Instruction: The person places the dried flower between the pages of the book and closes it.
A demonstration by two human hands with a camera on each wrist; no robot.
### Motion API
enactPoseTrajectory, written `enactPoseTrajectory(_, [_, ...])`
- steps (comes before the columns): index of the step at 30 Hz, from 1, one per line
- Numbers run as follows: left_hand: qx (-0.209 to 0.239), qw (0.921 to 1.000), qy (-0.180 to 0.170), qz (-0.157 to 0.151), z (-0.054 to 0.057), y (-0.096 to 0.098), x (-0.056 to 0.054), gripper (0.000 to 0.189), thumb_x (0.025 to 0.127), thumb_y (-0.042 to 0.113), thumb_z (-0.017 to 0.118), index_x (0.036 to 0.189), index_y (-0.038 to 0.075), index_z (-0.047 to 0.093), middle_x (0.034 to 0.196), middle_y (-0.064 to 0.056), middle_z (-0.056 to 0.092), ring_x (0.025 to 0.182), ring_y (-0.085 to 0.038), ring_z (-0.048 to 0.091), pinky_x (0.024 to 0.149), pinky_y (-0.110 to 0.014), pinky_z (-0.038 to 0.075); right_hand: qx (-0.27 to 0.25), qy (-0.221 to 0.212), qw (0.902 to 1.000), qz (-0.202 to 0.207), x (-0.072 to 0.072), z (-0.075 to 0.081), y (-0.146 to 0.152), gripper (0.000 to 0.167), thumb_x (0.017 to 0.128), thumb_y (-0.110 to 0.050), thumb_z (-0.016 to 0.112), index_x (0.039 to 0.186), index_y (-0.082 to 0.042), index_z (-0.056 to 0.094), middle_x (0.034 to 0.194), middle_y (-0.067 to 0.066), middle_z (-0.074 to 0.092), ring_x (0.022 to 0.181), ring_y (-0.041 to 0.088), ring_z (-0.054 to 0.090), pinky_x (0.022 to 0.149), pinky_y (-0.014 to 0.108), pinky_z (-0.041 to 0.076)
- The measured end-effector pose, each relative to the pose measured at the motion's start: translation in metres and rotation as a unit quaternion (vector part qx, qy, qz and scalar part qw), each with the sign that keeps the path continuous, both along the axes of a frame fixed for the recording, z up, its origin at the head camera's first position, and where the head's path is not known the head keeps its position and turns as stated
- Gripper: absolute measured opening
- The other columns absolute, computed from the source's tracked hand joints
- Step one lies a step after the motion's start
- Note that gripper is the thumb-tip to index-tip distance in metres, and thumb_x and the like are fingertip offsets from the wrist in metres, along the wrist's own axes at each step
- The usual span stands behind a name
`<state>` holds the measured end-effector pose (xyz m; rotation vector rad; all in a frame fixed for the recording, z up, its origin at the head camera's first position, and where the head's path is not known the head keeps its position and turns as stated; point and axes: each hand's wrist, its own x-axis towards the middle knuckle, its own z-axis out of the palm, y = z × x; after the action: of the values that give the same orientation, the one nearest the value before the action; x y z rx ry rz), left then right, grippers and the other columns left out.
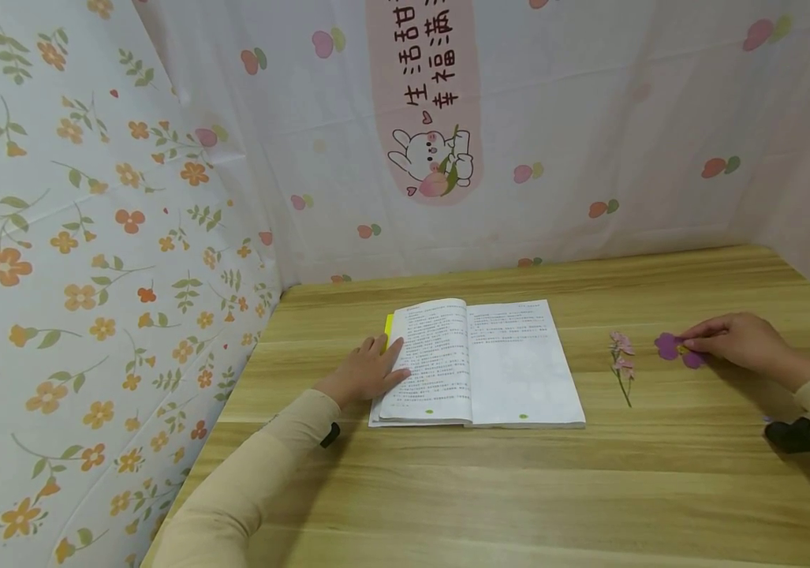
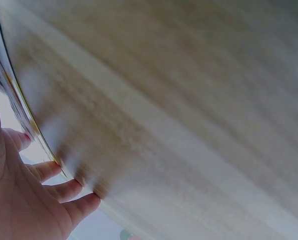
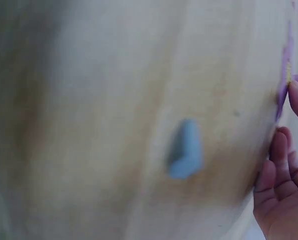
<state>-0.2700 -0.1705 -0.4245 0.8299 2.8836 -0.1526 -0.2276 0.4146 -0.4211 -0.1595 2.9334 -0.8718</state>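
Observation:
An open book lies flat on the wooden table, printed pages facing up. My left hand rests at its left edge, thumb on the page and the other fingers spread along the side. In the left wrist view, the fingertips of that hand touch the tabletop beside the pages. To the right, my right hand pinches a flat purple flower with a yellow centre, low over the table. A pink flower sprig with a thin green stem lies between the book and that hand.
A yellow edge shows under the book's left pages. A small blurred grey-blue piece lies on the table in the right wrist view. Patterned cloth hangs behind the table, and flowered cloth on the left.

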Motion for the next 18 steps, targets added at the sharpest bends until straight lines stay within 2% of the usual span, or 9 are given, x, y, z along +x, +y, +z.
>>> enactPoseTrajectory(5, [-0.006,1.0000,-0.003,0.003,0.002,0.001,-0.001,0.072,0.101,0.056,0.035,0.156,0.010,0.021,0.150,-0.022,0.029,0.134,-0.038,0.032,0.104,-0.048,0.036,-0.026,-0.010,0.9996,-0.009,0.000,0.004,-0.001,0.046,0.096,-0.040,0.061,0.111,0.003,0.070,0.115,0.027,0.063,0.105,0.048,0.054,0.081,0.052,0.042])
enactPoseTrajectory(9, [-0.002,1.0000,-0.005,0.002,0.001,0.001,-0.001,0.073,0.101,0.056,0.034,0.156,0.010,0.021,0.149,-0.022,0.029,0.134,-0.038,0.032,0.104,-0.048,0.036,-0.037,-0.021,0.9990,-0.012,-0.001,0.010,-0.003,0.051,0.095,-0.045,0.060,0.115,0.002,0.068,0.115,0.022,0.064,0.093,0.018,0.059,0.075,0.036,0.045])
enactPoseTrajectory(12, [0.004,1.0000,-0.004,0.000,0.000,0.000,-0.001,0.073,0.101,0.056,0.035,0.155,0.009,0.022,0.148,-0.022,0.030,0.133,-0.038,0.033,0.104,-0.049,0.036,-0.080,-0.040,0.9959,-0.013,-0.003,0.015,-0.007,0.054,0.096,-0.042,0.060,0.121,0.006,0.063,0.113,0.015,0.066,0.087,-0.002,0.054,0.071,0.025,0.048])
enactPoseTrajectory(15, [0.005,1.0000,-0.002,0.001,-0.001,0.000,0.000,0.073,0.101,0.056,0.035,0.156,0.009,0.022,0.148,-0.021,0.030,0.133,-0.038,0.033,0.104,-0.049,0.036,-0.154,-0.068,0.9856,-0.017,-0.005,0.021,-0.012,0.049,0.097,-0.037,0.061,0.120,0.006,0.061,0.106,-0.002,0.068,0.084,-0.009,0.056,0.072,0.019,0.050])
enactPoseTrajectory(18, [0.002,1.0000,0.000,0.000,-0.001,0.000,0.000,0.073,0.101,0.056,0.034,0.156,0.010,0.022,0.148,-0.021,0.030,0.133,-0.037,0.033,0.104,-0.048,0.037,-0.222,-0.086,0.9711,-0.013,-0.007,0.025,-0.020,0.039,0.098,-0.030,0.061,0.119,0.002,0.063,0.100,-0.017,0.065,0.087,-0.006,0.060,0.076,0.019,0.051])
